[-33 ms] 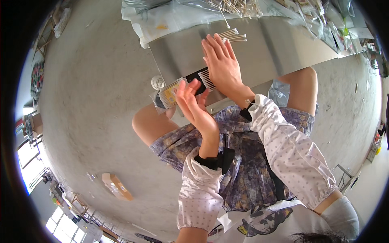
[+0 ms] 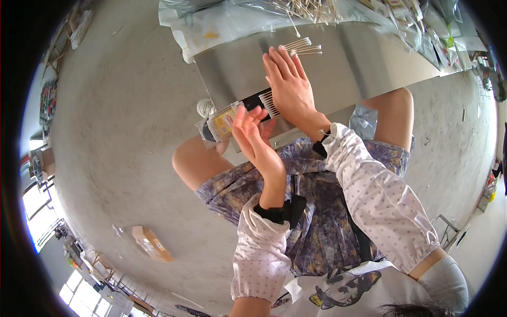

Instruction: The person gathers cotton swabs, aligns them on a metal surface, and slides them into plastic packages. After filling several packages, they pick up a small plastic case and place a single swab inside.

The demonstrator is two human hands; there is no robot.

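Left hand (image 2: pixel 254 138) shifted slightly, swab pack (image 2: pixel 240 115) unmoved

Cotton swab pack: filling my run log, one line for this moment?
left hand: steadies swab pack | right hand: flat on swab row | surface: grey table

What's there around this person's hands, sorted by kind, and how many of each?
Hands: 2, left hand and right hand
Flat packs of cotton swabs: 1
Loose swab bunches on the grey table: 1
Cardboard boxes on the floor: 1
Total: 5
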